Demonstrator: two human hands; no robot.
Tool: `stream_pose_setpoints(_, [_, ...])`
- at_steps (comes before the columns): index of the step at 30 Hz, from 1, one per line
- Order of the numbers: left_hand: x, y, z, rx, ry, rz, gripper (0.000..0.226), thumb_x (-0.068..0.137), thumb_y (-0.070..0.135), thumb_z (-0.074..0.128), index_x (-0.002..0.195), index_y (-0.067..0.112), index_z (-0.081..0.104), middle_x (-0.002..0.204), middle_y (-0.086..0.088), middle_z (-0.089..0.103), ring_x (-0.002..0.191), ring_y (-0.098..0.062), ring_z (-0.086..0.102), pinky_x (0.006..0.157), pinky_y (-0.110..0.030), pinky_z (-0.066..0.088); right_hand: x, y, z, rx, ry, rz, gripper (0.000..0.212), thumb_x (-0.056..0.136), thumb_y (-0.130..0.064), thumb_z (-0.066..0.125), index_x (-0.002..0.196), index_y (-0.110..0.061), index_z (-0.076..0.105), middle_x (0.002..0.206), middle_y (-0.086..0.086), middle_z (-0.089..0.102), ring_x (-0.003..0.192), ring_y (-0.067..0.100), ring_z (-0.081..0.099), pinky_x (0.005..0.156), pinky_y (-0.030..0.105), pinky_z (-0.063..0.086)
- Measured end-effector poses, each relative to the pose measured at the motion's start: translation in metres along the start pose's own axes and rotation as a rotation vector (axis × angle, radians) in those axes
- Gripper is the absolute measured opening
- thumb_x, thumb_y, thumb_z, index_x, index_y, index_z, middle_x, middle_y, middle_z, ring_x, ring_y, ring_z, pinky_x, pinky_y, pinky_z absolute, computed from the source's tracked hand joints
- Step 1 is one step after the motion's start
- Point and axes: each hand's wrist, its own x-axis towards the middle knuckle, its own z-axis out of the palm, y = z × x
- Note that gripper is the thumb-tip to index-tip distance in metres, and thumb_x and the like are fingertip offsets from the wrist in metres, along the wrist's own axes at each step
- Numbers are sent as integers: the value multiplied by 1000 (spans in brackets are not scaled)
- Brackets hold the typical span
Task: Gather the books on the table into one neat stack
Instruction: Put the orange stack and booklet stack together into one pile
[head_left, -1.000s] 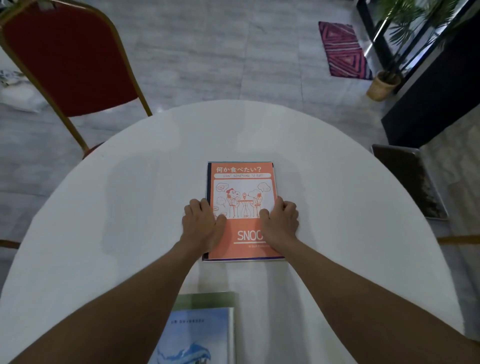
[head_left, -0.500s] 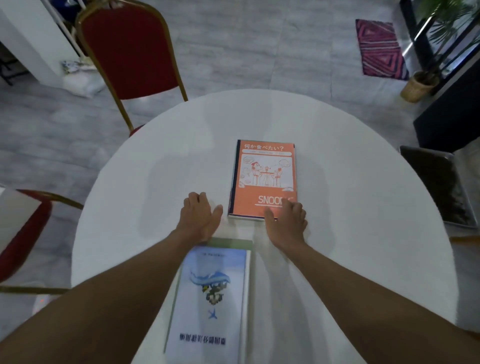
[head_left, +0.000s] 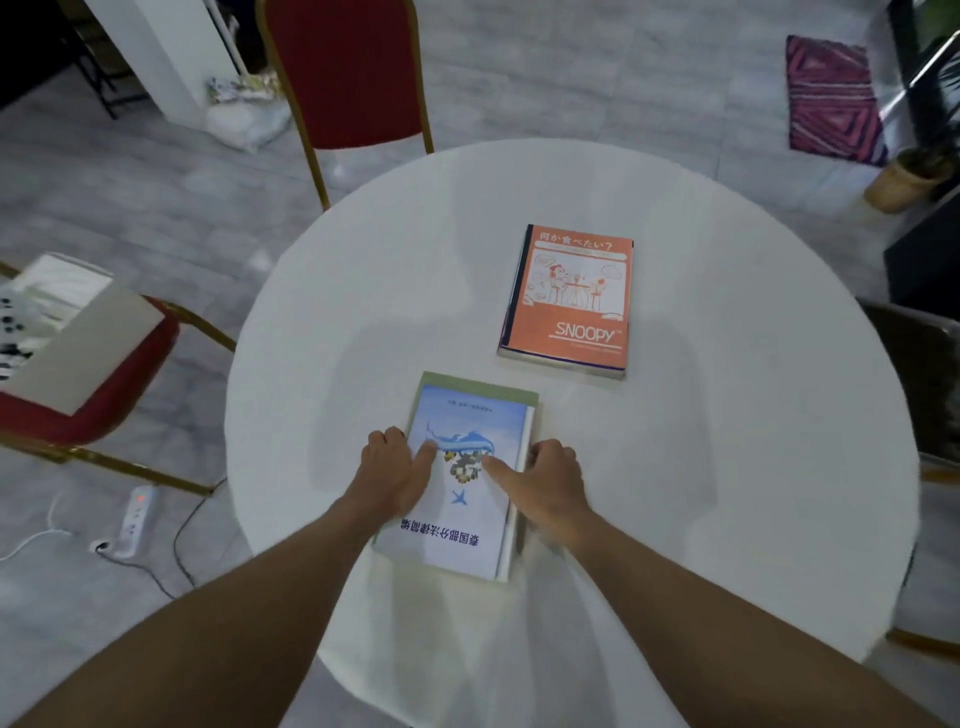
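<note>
Gripping the blue book, our left hand and right hand curl fingers round its side edges; the green book beneath barely shows.

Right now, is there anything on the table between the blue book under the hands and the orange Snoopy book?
Nothing visible. Only a strip of bare white table separates the blue book, held at its sides by the left hand and right hand, from the orange Snoopy book.
</note>
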Motion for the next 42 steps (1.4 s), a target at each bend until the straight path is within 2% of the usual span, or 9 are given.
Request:
stream_pose_setpoints(7, [-1,5,7,-120,-30,-168,57,98,42,43,136,0,38,137,-24,40,129,-38,37,107,-44,31,-5,-17,11,116,-68,143,84,76,-49,79,137,-5,43,138,12,45,135,30,42,100,38,43])
stream_pose_setpoints(10, [-2,4,4,-217,-25,-162,54,96,39,46,135,3,38,135,-21,38,127,-37,38,105,-44,33,-7,-17,13,186,-51,123,84,79,-43,80,140,-4,38,141,12,40,135,30,41,99,36,42])
stream_pose_setpoints(15, [3,19,-13,-323,21,-91,44,94,36,48,125,5,41,127,-15,39,118,-31,43,103,-43,38,-5,-24,1,379,-48,58,86,84,-36,78,147,-9,27,144,7,32,125,27,51,101,35,45])
stream_pose_setpoints(19, [21,47,-29,-322,67,-8,44,95,37,47,124,4,43,125,-14,41,117,-27,42,103,-39,38,9,-37,-22,476,23,-7,79,83,-34,80,143,-13,33,138,6,36,122,26,54,105,42,48])
stream_pose_setpoints(23, [47,83,-40,-292,82,75,48,96,39,46,127,2,43,128,-17,40,120,-29,40,103,-38,35,32,-49,-49,499,88,-20,77,86,-38,76,144,-12,33,145,7,33,124,29,56,107,46,47])
stream_pose_setpoints(28, [91,133,-42,-238,9,122,53,97,39,45,133,1,40,134,-19,36,125,-34,41,107,-43,37,76,-59,-85,513,161,8,78,89,-34,70,150,-6,30,154,12,28,142,30,40,116,45,37])
stream_pose_setpoints(36, [164,197,-25,-176,-20,162,49,99,31,39,132,-5,39,132,-23,37,124,-35,40,101,-37,36,154,-73,-139,483,231,46,71,81,-29,66,146,-9,46,145,12,48,133,34,52,108,48,48])
stream_pose_setpoints(39, [187,211,-19,-149,-22,172,51,101,31,37,134,-8,38,134,-26,36,125,-37,40,103,-38,34,181,-77,-152,453,233,59,68,79,-31,68,141,-9,51,141,12,54,132,34,52,106,48,49])
stream_pose_setpoints(42, [204,217,-9,-117,-41,180,51,102,32,35,134,-7,38,135,-26,36,125,-36,39,104,-39,34,202,-74,-154,401,249,58,67,83,-33,67,142,-8,49,142,12,50,136,33,44,109,47,46])
